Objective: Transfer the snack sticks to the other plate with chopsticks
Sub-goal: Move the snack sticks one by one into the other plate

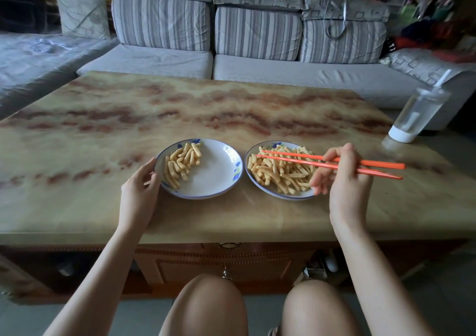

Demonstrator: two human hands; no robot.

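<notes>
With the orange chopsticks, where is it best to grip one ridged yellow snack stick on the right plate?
Probably its middle, across the narrow width, from above and the right, as the orange chopsticks in the right hand point. The ridged yellow snack sticks lie flat; end grips may tip them.

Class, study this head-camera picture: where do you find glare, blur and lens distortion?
Head view: soft, dim light with no hard shadows; small glare on the left plate and a pale sheen on the table beside the bottle; the corners blur; the wide lens bows the table's near edge; snack sticks and chopsticks are sharp.
</notes>
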